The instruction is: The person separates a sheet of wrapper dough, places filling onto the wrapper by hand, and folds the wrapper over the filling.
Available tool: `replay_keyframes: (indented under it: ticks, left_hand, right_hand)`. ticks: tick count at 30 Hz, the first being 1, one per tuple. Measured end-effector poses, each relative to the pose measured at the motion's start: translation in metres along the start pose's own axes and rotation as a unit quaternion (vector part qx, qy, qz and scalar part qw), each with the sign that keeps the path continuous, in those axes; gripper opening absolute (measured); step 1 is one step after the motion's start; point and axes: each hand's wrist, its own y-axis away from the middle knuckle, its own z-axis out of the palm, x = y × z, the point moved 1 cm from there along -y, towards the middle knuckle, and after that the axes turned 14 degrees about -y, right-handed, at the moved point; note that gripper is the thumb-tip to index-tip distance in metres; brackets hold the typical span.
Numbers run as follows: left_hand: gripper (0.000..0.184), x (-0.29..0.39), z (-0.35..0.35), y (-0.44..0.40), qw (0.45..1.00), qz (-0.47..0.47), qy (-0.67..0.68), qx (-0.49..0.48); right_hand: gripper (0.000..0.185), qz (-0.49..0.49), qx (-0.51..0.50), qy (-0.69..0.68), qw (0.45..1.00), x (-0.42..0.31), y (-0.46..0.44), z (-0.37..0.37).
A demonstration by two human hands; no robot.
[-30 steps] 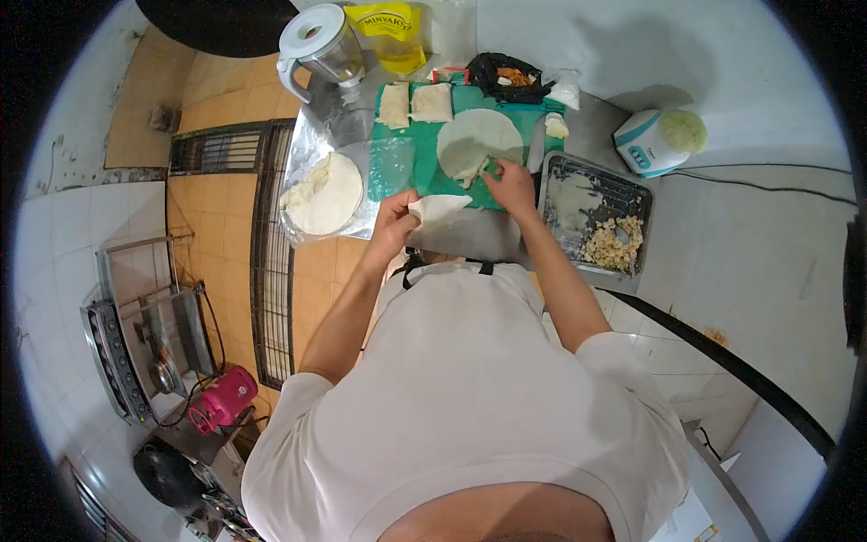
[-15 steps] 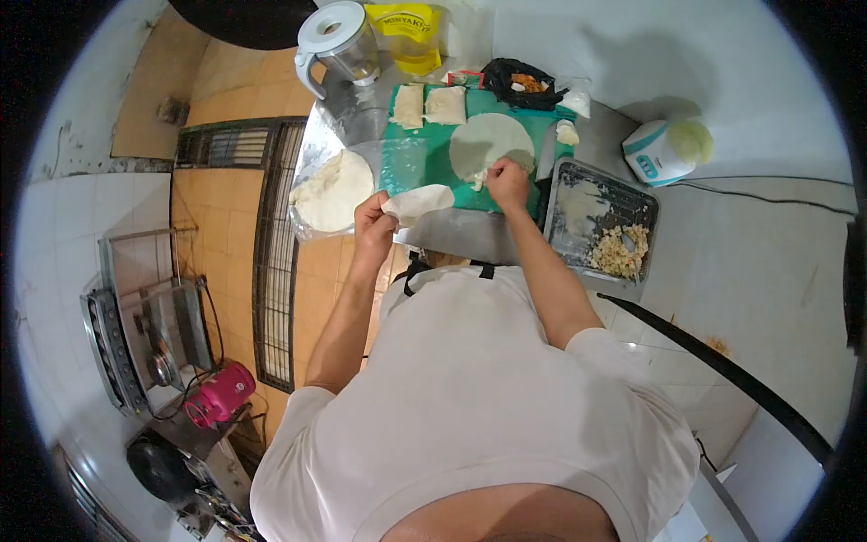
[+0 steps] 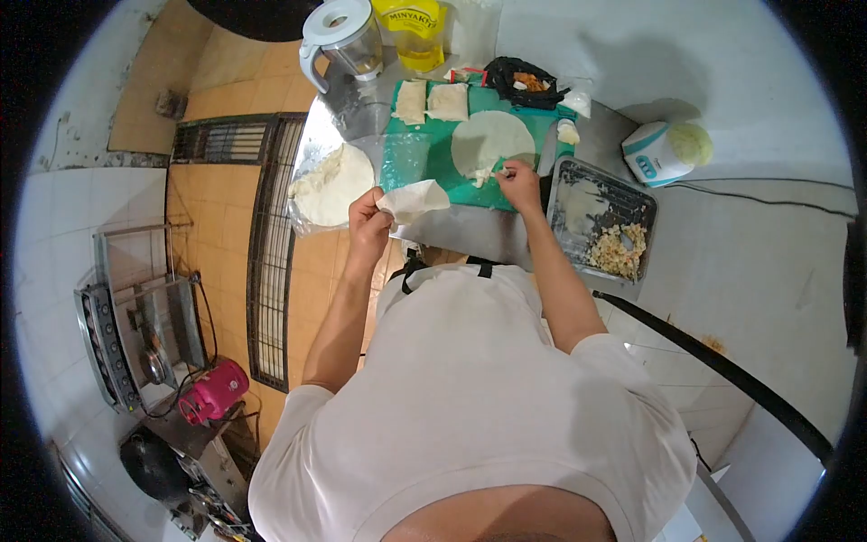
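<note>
My left hand (image 3: 368, 219) pinches the edge of a thin pale dough sheet (image 3: 415, 199), which hangs in the air over the front edge of the work surface. My right hand (image 3: 519, 187) is closed in a pinch at the lower right edge of a round dough sheet (image 3: 492, 143) on the green mat (image 3: 436, 163). What its fingertips hold is too small to make out. Small pale lumps (image 3: 482, 178) lie at that sheet's lower edge. Two folded, rectangular dough parcels (image 3: 447, 102) rest at the mat's back left.
Left of the mat lies a stack of dough sheets (image 3: 339, 194) on plastic. A metal tray (image 3: 564, 239) with crumbly filling (image 3: 619, 251) stands on the right. Behind are a blender jug (image 3: 348, 45), a yellow pouch (image 3: 415, 41), a black bag (image 3: 506, 77) and a white-and-teal device (image 3: 648, 155).
My right hand has shifted slightly right and down, away from the round sheet's lower edge. The dough sheet in my left hand has tilted and moved slightly left.
</note>
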Motion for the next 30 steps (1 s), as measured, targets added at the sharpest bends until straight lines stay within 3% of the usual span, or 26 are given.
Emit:
replay_keyframes:
  ticks: [2, 5, 11, 14, 19, 22, 26, 30]
  left_hand:
    - [0.006, 0.001, 0.000, 0.000, 1.000, -0.001, -0.008, -0.002]
    - [0.006, 0.005, 0.001, 0.002, 1.000, 0.000, -0.014, -0.007]
    - [0.007, 0.005, 0.005, 0.005, 1.000, 0.006, -0.005, -0.012]
    - [0.008, 0.002, 0.006, 0.005, 1.000, -0.002, -0.001, -0.023]
    - [0.009, 0.011, 0.034, -0.010, 0.996, -0.024, -0.018, -0.084]
    - [0.010, 0.018, 0.058, -0.022, 0.991, -0.026, -0.043, -0.123]
    - [0.010, -0.003, 0.067, -0.039, 0.984, -0.066, -0.088, -0.140]
    - [0.013, -0.017, 0.076, -0.050, 0.979, -0.065, -0.146, -0.122]
  right_hand:
    - [0.032, -0.030, -0.030, 0.027, 0.999, -0.001, -0.001, 0.003]
    - [0.032, -0.156, 0.003, 0.108, 0.982, -0.006, -0.003, -0.001]
    - [0.036, -0.064, -0.025, 0.134, 0.989, -0.034, -0.018, -0.030]
    - [0.046, -0.016, -0.080, 0.076, 0.994, -0.026, -0.030, -0.037]
    - [0.065, -0.192, -0.327, -0.125, 0.917, -0.095, 0.029, -0.042]
    - [0.065, -0.128, -0.363, -0.179, 0.905, -0.118, 0.060, -0.041]
    - [0.044, -0.054, -0.322, -0.284, 0.902, -0.085, 0.065, -0.046]
    - [0.022, -0.047, -0.242, -0.260, 0.934, -0.079, 0.063, -0.075]
